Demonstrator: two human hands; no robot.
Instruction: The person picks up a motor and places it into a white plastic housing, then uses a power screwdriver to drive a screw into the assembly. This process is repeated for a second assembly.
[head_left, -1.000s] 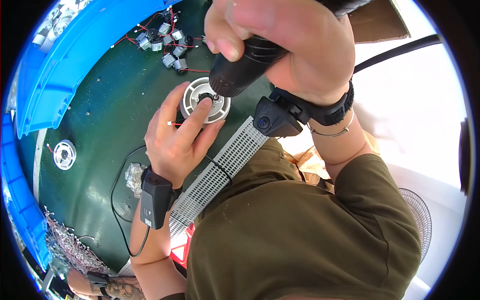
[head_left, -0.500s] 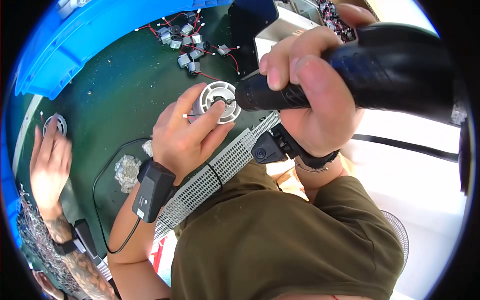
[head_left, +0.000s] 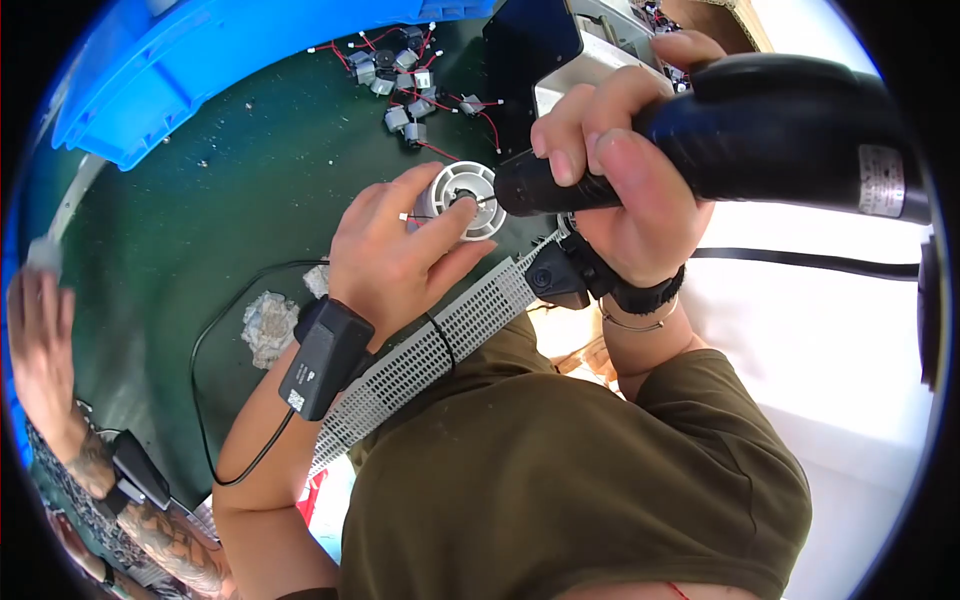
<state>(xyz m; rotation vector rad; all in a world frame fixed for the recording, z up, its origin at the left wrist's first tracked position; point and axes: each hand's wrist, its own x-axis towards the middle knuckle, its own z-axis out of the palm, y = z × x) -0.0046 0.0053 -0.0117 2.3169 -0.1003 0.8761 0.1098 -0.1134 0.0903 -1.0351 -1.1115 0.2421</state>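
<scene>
Left hand [head_left: 400, 240] clamped around wheel [head_left: 484, 187], one fingertip pressing at its hub. Wheel is over the table [head_left: 270, 190], near the mesh strip [head_left: 400, 385]; whether it rests there, can't tell. Probably light, stiff plastic, slightly slippery; side lead [head_left: 422, 217] likely fragile. Best held by the outer wall, clear of the bit [head_left: 487, 200]. Right hand [head_left: 640, 190] wrapped round driver [head_left: 790, 130]: likely heavy, rigid, best gripped on its barrel.

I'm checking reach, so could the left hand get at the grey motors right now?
Probably not without letting go: the left hand is busy holding the white round part, though the grey motors lie just beyond it.
</scene>
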